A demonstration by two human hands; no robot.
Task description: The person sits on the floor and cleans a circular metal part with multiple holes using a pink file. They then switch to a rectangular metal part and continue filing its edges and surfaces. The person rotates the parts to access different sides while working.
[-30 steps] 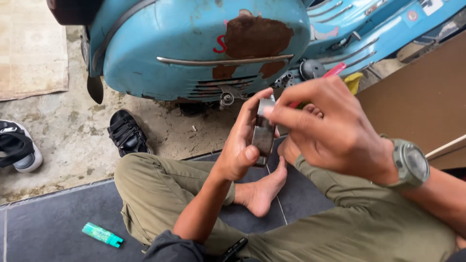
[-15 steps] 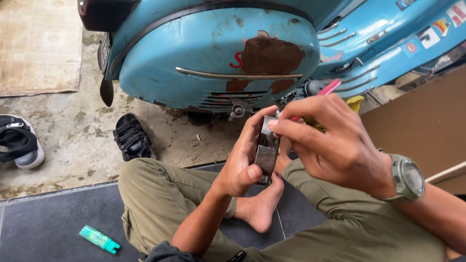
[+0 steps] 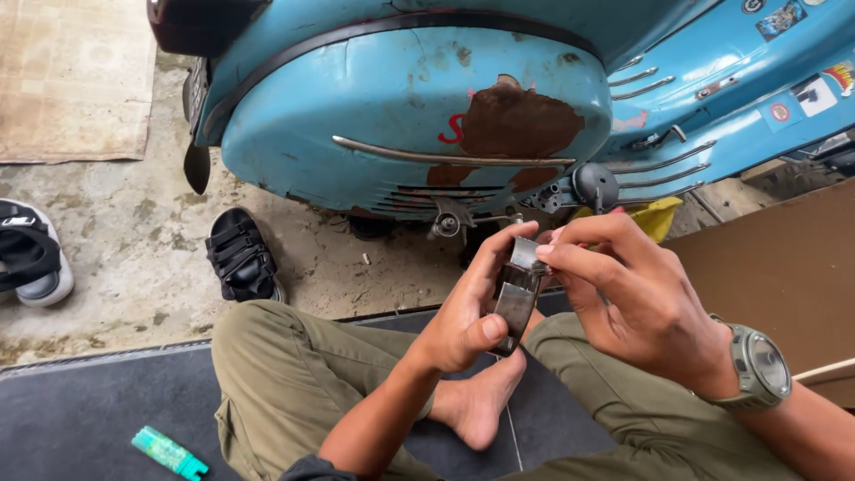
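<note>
I sit cross-legged on a dark mat in front of a light blue scooter [image 3: 401, 116] with a rust patch on its side panel. My left hand [image 3: 468, 316] grips a small grey metal part [image 3: 517, 298] from below and the side. My right hand [image 3: 623, 298], with a grey watch on its wrist, pinches the top of the same part with thumb and fingertips. A thin pink-red object shows just behind my right hand, mostly hidden.
A green lighter [image 3: 167, 452] lies on the dark mat [image 3: 80, 419] at lower left. A black sandal [image 3: 240, 254] and a black-and-white shoe [image 3: 31, 254] rest on the concrete floor. A brown board [image 3: 784, 267] stands at right, a yellow object [image 3: 655, 216] under the scooter.
Both hands have come lower and nearer to me with the metal part. The view has shifted, so the scooter shows more fully above.
</note>
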